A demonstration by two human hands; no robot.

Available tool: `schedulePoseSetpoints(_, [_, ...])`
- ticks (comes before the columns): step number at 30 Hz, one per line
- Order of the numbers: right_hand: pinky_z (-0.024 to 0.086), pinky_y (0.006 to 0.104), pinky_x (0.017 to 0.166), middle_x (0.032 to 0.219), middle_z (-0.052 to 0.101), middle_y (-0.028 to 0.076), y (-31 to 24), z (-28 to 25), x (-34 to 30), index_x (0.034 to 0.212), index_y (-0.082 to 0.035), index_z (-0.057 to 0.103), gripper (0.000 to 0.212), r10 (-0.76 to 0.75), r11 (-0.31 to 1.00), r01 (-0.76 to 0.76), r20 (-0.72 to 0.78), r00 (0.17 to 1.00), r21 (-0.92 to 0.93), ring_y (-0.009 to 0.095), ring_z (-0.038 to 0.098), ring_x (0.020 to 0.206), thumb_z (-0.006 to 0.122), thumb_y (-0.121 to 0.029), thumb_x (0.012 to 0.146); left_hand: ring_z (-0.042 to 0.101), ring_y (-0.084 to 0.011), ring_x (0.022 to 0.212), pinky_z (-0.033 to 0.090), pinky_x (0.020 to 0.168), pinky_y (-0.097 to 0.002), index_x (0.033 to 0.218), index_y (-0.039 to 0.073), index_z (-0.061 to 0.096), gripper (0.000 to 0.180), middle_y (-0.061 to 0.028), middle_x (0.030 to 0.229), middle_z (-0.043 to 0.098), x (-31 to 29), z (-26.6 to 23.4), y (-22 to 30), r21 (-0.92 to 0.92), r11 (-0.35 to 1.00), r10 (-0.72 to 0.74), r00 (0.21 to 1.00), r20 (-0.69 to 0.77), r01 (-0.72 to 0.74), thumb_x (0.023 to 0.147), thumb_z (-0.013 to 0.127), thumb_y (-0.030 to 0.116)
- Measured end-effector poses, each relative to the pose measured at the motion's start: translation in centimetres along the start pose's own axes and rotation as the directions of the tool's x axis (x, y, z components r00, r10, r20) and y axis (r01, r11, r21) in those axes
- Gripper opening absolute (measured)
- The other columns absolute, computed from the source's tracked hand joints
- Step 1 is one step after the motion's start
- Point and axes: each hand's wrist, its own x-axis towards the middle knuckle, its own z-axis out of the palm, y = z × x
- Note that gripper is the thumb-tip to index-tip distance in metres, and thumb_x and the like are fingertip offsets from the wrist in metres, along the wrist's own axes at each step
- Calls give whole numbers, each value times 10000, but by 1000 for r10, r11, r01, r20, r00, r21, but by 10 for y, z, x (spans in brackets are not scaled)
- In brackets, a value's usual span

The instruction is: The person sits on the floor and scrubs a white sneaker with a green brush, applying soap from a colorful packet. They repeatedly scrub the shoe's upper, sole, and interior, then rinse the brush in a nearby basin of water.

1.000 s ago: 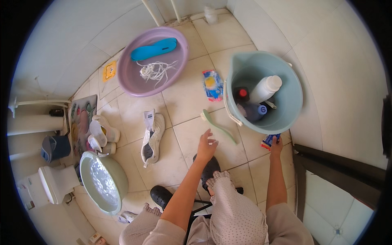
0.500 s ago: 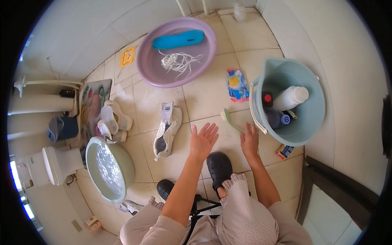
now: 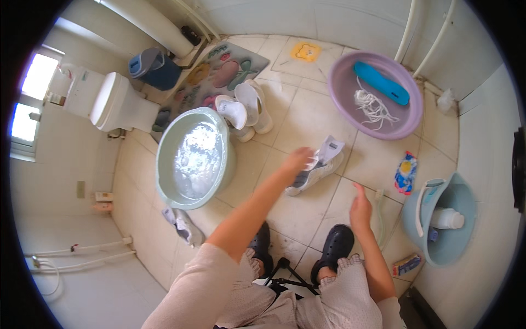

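Observation:
My left hand point(image 3: 299, 159) reaches over the white sneaker point(image 3: 323, 174) on the tiled floor, at its opening and raised tongue. The fingers are blurred, and whether they grip the shoe cannot be made out. To the right, my right hand point(image 3: 360, 210) hovers with its thumb apart from the fingers and nothing in it. Just beyond it lies a pale green brush point(image 3: 379, 211), faint and blurred. A second sneaker point(image 3: 186, 227) sits left of my feet, beside the pale green basin point(image 3: 164, 178) of water.
White shoes point(image 3: 263, 118) stand by a patterned mat point(image 3: 249, 60). A purple basin point(image 3: 350, 118) holds a blue insole point(image 3: 381, 82) and white laces point(image 3: 372, 108). Right, a bucket point(image 3: 466, 205) with bottles stands near a blue packet point(image 3: 405, 173). A toilet point(image 3: 129, 104) is at left.
The view has swung left. My left hand has gone from open, palm up, to the sneaker, which now lies turned and tilted. My right hand has come away from the brush.

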Motion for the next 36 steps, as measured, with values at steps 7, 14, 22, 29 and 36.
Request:
schedulePoseSetpoints(7, [446, 401, 791, 969, 585, 156, -27, -1, 94, 1101, -67, 556, 281, -99, 988, 102, 31, 995, -120, 322, 537, 929, 475, -48, 832, 567, -168, 980, 454, 834, -316, 1124, 76, 493, 316, -62, 1080, 580, -28, -46, -7, -401, 913, -211, 934, -289, 82, 891, 524, 287])
schedulePoseSetpoints(14, [437, 407, 842, 972, 616, 146, 24, -24, 225, 966, -34, 607, 186, -36, 897, 31, -3, 999, -440, 331, 552, 951, 510, -108, 827, 578, -166, 961, 473, 805, -311, 1073, 77, 506, 235, -52, 1051, 594, 2, 11, -6, -650, 747, -212, 977, -34, 140, 908, 507, 245])
schedulePoseSetpoints(22, [448, 464, 844, 1046, 619, 183, 91, 6, 267, 1081, -57, 588, 302, 70, 461, -25, 9, 998, -887, 358, 582, 990, 451, -138, 824, 581, -166, 970, 462, 845, -308, 1076, 91, 515, 202, -46, 1054, 595, 16, 60, -22, -676, 671, -321, 941, 106, 304, 923, 480, 218])
schedulePoseSetpoints(29, [410, 425, 883, 1075, 588, 192, 39, -18, 263, 1183, -48, 538, 377, 139, 899, -57, 159, 977, -434, 374, 525, 1036, 478, -60, 812, 566, -170, 1013, 450, 871, -318, 1050, 102, 533, 191, -30, 1069, 593, 39, 95, -44, -652, 676, -353, 927, 125, 345, 935, 449, 229])
schedulePoseSetpoints(36, [394, 439, 843, 1056, 519, 151, 109, -45, 117, 1077, -35, 555, 325, -43, 948, -160, -604, 796, -277, 333, 484, 988, 602, -54, 757, 559, -176, 1003, 448, 874, -317, 1065, 86, 525, 209, -45, 1079, 585, 41, 135, -56, -595, 692, -397, 904, 159, 409, 925, 469, 230])
